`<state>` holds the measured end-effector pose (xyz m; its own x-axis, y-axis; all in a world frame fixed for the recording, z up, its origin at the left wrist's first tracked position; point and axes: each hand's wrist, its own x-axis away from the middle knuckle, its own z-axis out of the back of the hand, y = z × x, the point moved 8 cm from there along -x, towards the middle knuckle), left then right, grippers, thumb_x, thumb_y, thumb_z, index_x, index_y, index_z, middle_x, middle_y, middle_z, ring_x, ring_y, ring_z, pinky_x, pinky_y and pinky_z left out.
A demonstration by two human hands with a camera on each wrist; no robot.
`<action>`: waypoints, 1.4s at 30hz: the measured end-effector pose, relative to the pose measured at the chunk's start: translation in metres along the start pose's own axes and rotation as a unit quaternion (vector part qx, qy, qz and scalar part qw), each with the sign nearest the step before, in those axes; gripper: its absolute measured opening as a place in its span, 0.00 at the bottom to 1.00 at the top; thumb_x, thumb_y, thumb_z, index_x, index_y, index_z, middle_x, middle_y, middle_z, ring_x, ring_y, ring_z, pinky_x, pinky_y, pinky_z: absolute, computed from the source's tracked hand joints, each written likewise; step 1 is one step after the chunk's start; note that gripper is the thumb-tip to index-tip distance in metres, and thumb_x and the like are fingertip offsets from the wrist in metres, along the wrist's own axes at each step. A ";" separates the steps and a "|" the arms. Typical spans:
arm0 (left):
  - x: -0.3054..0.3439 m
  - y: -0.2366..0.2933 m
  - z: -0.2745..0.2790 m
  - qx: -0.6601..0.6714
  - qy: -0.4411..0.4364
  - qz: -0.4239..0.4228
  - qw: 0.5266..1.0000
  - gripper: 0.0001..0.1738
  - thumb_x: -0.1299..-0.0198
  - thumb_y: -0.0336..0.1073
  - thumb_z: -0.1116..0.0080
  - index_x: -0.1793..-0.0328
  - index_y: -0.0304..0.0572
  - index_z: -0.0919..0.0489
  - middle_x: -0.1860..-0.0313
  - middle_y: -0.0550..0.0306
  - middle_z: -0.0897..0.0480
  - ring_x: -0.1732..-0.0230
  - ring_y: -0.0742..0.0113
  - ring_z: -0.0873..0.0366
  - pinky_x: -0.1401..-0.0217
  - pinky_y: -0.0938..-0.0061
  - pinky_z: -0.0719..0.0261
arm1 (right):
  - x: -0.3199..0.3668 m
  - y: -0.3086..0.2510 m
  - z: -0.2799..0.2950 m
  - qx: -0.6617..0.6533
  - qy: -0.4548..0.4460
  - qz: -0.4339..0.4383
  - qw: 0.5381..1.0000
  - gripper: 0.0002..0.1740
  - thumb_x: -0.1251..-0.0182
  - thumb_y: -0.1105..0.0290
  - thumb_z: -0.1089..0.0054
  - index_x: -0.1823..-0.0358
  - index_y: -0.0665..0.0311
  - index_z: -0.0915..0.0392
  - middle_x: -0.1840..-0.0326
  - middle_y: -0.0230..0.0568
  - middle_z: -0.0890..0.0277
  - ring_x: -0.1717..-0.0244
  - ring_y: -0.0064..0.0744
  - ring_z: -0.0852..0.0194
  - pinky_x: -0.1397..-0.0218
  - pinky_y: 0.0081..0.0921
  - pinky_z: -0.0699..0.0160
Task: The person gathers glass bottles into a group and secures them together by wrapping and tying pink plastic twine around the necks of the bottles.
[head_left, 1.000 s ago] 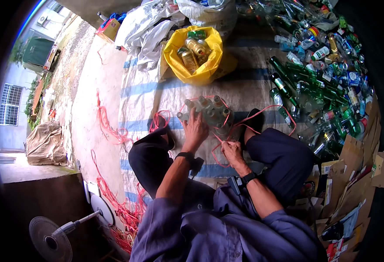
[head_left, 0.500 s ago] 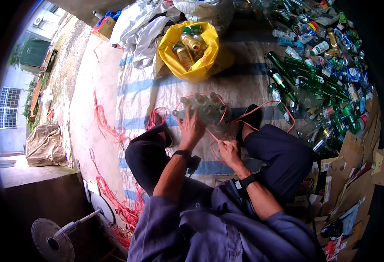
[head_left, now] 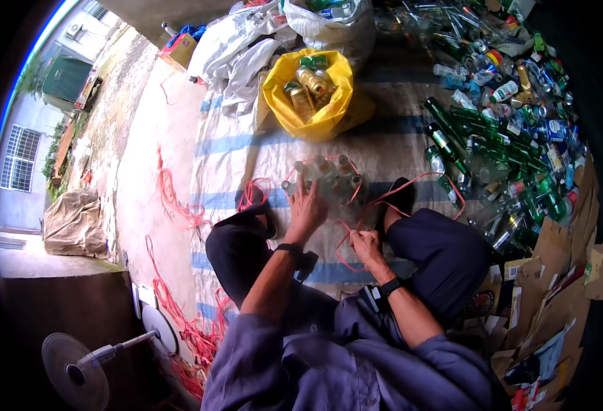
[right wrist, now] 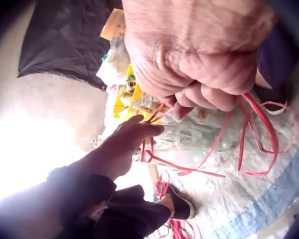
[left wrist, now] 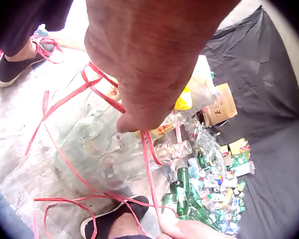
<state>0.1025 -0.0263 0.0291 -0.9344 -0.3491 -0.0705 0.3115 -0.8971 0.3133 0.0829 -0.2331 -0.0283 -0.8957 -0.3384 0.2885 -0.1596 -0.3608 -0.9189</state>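
A cluster of clear glass bottles stands on the striped sheet between the person's feet, with red plastic string looped around it. The left hand lies over the near left bottle necks. In the right wrist view, its thumb and finger pinch the string beside a bottle neck. Close to the near right side of the cluster, the right hand has its fingers curled around the string. A strand runs between the two hands in the left wrist view, and loose loops hang from the right fist.
A yellow bag of cans stands beyond the bottles, with white sacks behind it. Green bottles and mixed empties are heaped at the right, above flattened cardboard. More red string lies at the left; a fan is at lower left.
The head view shifts slightly. Both hands keep nearly the same places at the bottles, and the strand between the right hand and the cluster changes its lie a little.
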 end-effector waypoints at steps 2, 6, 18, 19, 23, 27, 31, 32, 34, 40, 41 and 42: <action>0.011 0.012 0.020 -0.012 0.057 -0.018 0.998 0.38 0.54 0.39 0.35 0.31 0.46 0.30 0.25 0.35 0.43 0.29 0.37 0.38 0.34 0.47 0.40 | -0.006 0.014 -0.004 0.021 -0.007 0.018 1.000 0.22 0.35 0.61 0.45 0.82 0.70 0.21 0.84 0.42 0.24 0.79 0.30 0.25 0.70 0.28 0.29; 0.040 0.038 0.037 0.087 0.022 -0.028 0.996 0.26 0.49 0.36 0.35 0.42 0.41 0.26 0.39 0.37 0.30 0.39 0.43 0.31 0.43 0.53 0.31 | -0.007 0.016 -0.007 -0.003 0.005 0.018 1.000 0.19 0.36 0.62 0.44 0.79 0.69 0.20 0.81 0.39 0.23 0.79 0.28 0.27 0.71 0.29 0.28; 0.086 0.020 -0.049 0.648 -0.126 0.203 0.723 0.12 0.43 0.33 0.41 0.59 0.30 0.26 0.68 0.51 0.19 0.70 0.66 0.20 0.69 0.74 0.23 | 0.001 0.011 -0.014 -0.127 -0.153 -0.111 0.974 0.14 0.32 0.63 0.43 0.74 0.63 0.23 0.83 0.25 0.33 0.84 0.17 0.36 0.85 0.23 0.43; 0.085 0.021 -0.047 0.649 -0.122 0.205 0.723 0.11 0.43 0.33 0.41 0.60 0.30 0.26 0.69 0.52 0.20 0.71 0.66 0.21 0.69 0.75 0.23 | 0.001 0.010 -0.017 -0.141 -0.191 -0.102 0.966 0.14 0.31 0.63 0.43 0.73 0.63 0.23 0.85 0.24 0.35 0.85 0.16 0.37 0.86 0.23 0.46; 0.087 0.020 -0.044 0.664 -0.104 0.214 0.709 0.10 0.45 0.30 0.40 0.61 0.30 0.26 0.71 0.53 0.21 0.72 0.67 0.22 0.70 0.75 0.23 | -0.010 0.033 -0.019 -0.040 -0.178 -0.138 0.973 0.17 0.28 0.61 0.45 0.71 0.66 0.23 0.85 0.25 0.33 0.84 0.21 0.34 0.82 0.26 0.40; 0.085 0.024 -0.036 0.637 -0.101 0.214 0.733 0.09 0.45 0.27 0.40 0.60 0.30 0.26 0.71 0.53 0.21 0.73 0.67 0.22 0.71 0.74 0.22 | -0.037 0.003 -0.023 0.165 -0.093 0.152 0.970 0.18 0.29 0.60 0.47 0.66 0.71 0.21 0.77 0.29 0.26 0.77 0.27 0.28 0.73 0.29 0.31; 0.088 0.021 -0.034 0.607 -0.089 0.216 0.759 0.11 0.43 0.28 0.39 0.57 0.29 0.26 0.71 0.53 0.20 0.73 0.67 0.20 0.73 0.74 0.21 | -0.038 -0.036 -0.039 -0.059 -0.175 -0.003 0.983 0.17 0.30 0.62 0.45 0.63 0.71 0.18 0.72 0.33 0.21 0.73 0.26 0.25 0.70 0.30 0.28; 0.088 0.020 -0.034 0.606 -0.089 0.218 0.760 0.11 0.43 0.28 0.39 0.57 0.29 0.26 0.71 0.53 0.20 0.73 0.67 0.20 0.73 0.74 0.21 | -0.045 -0.030 -0.047 -0.060 -0.178 -0.005 0.982 0.17 0.30 0.62 0.45 0.63 0.71 0.18 0.72 0.33 0.21 0.73 0.26 0.25 0.70 0.30 0.28; 0.087 0.027 -0.033 0.540 -0.149 0.183 0.808 0.15 0.44 0.28 0.38 0.52 0.29 0.25 0.68 0.52 0.18 0.72 0.69 0.18 0.74 0.75 0.21 | -0.058 -0.017 -0.062 -0.082 -0.178 -0.024 0.980 0.14 0.31 0.64 0.43 0.62 0.70 0.19 0.71 0.33 0.22 0.73 0.25 0.25 0.70 0.26 0.27; 0.097 0.028 -0.038 0.544 -0.178 0.169 0.802 0.08 0.41 0.31 0.42 0.59 0.33 0.26 0.73 0.54 0.20 0.73 0.67 0.20 0.71 0.71 0.22 | -0.066 0.011 -0.067 -0.293 -0.097 -0.190 0.932 0.08 0.34 0.70 0.42 0.65 0.69 0.21 0.78 0.28 0.32 0.79 0.21 0.32 0.76 0.21 0.31; 0.099 0.025 -0.040 0.528 -0.197 0.156 0.811 0.10 0.41 0.31 0.43 0.58 0.32 0.26 0.74 0.53 0.20 0.72 0.65 0.19 0.69 0.70 0.22 | -0.066 0.016 -0.064 -0.298 -0.074 -0.202 0.930 0.07 0.35 0.71 0.42 0.66 0.69 0.21 0.79 0.27 0.34 0.82 0.19 0.35 0.78 0.20 0.33; 0.101 0.018 -0.041 0.527 -0.199 0.158 0.811 0.10 0.41 0.31 0.43 0.58 0.32 0.26 0.74 0.53 0.20 0.72 0.65 0.19 0.69 0.70 0.22 | -0.066 0.017 -0.065 -0.299 -0.075 -0.204 0.929 0.07 0.35 0.71 0.42 0.66 0.69 0.21 0.79 0.27 0.34 0.82 0.19 0.35 0.78 0.20 0.33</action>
<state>0.0210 -0.0886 -0.0110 -0.8834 -0.2141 0.4168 0.4217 0.0242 0.9064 0.1123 -0.1604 -0.0804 -0.6496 -0.4125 0.6387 -0.7154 0.0471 -0.6972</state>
